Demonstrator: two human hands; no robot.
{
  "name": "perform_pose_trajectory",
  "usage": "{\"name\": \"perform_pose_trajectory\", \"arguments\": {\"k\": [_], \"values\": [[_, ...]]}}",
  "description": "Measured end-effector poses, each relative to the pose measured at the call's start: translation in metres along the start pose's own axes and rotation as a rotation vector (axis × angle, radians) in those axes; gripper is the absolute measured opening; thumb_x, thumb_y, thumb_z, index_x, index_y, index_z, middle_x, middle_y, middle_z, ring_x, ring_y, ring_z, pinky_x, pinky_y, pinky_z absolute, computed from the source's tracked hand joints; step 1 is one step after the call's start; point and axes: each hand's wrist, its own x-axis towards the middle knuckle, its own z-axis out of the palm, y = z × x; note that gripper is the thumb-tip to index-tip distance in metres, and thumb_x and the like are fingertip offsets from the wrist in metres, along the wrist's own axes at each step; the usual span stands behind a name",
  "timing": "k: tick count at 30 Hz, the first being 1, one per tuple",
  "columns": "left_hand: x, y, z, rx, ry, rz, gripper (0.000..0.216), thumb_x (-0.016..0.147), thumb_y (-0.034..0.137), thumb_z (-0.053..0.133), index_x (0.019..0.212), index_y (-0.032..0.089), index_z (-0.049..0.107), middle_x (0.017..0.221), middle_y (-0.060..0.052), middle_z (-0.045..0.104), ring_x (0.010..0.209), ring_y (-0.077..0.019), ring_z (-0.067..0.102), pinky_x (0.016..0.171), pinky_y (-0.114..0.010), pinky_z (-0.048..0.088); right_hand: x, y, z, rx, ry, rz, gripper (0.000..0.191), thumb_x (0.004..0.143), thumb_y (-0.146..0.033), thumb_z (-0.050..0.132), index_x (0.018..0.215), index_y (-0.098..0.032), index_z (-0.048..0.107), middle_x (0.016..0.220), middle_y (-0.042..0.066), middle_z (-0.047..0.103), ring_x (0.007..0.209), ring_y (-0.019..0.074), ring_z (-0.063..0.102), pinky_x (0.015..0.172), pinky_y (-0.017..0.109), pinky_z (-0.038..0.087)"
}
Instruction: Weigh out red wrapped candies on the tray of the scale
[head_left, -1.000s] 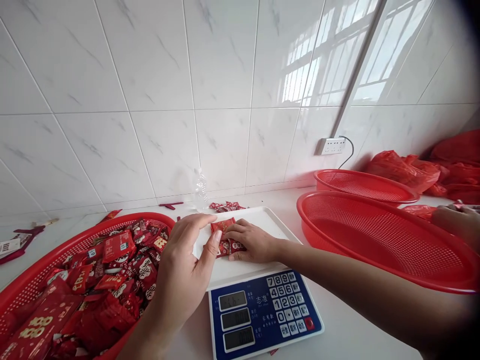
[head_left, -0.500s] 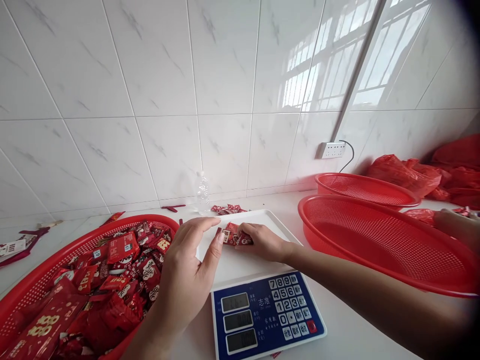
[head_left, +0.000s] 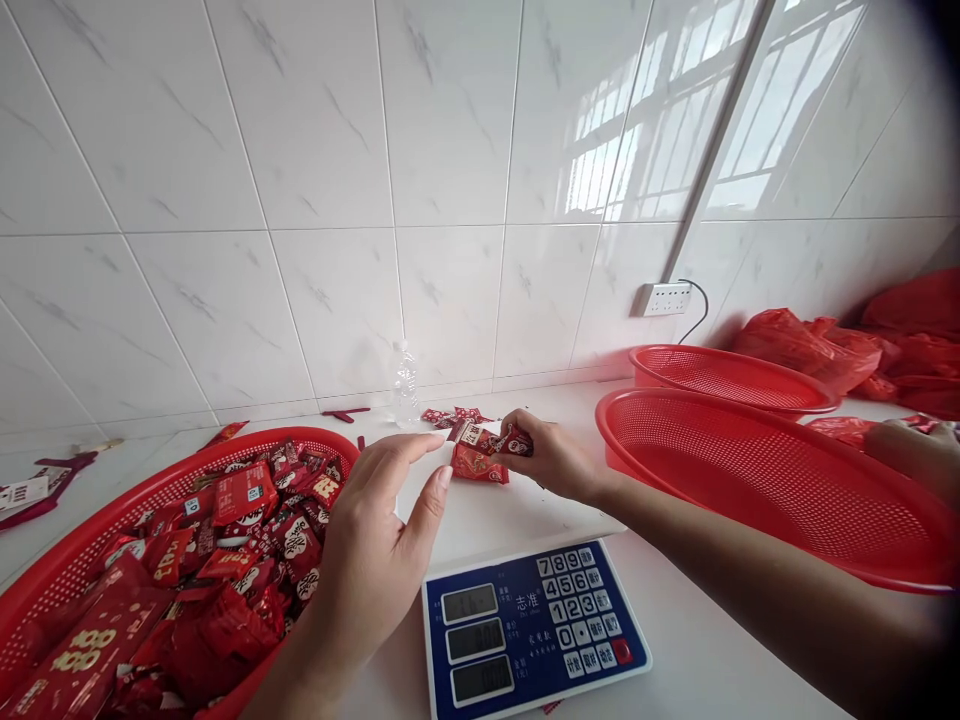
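My right hand (head_left: 559, 458) is closed around several small red snack packets (head_left: 476, 455), which it holds over the white tray (head_left: 517, 515) of a scale. One packet shows a cream label; another hangs lower with a shiny red wrapper. My left hand (head_left: 386, 515) is open, thumb and fingers apart, just left of the packets and not gripping them. Under the tray's near edge sits the scale's blue panel (head_left: 532, 630) with its number keys and three displays. The tray looks tilted, and my right hand hides part of its far side.
On the left stands a red basket (head_left: 330, 440) full of red packets. Two red mesh baskets (head_left: 750, 480) are on the right, near red plastic bags (head_left: 810, 350) and another person's hand (head_left: 911, 450). A clear bottle (head_left: 405, 385) and loose packets (head_left: 450, 415) lie by the wall.
My right hand has moved slightly right and up with the packets, and more of them show. The tray has shifted and tilted. My left hand has barely moved.
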Motion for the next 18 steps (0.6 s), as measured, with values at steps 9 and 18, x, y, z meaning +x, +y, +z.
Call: {"name": "perform_pose_trajectory", "arguments": {"k": [9,18], "values": [[0.0,-0.002,0.001,0.02,-0.018,0.036,0.018,0.091,0.018,0.054,0.109,0.02,0.057,0.102,-0.003,0.068,0.096,-0.0155,0.063,0.087,-0.028,0.052,0.006,-0.003,0.022,-0.147,-0.216,-0.046,0.047,0.073,-0.037,0.064,0.116,-0.021,0.057,0.108,0.011,0.066,0.087,0.0244,0.062,0.068,0.032,0.044],[0.0,0.0,-0.003,0.011,-0.03,0.034,0.016,0.091,0.019,0.054,0.106,0.02,0.058,0.101,-0.004,0.07,0.096,-0.0168,0.064,0.086,-0.029,0.054,-0.003,0.002,0.016,-0.258,-0.079,-0.035,0.029,0.08,-0.032,0.057,0.107,-0.022,0.054,0.095,0.007,0.07,0.076,0.0202,0.063,0.06,0.027,0.04]]}}
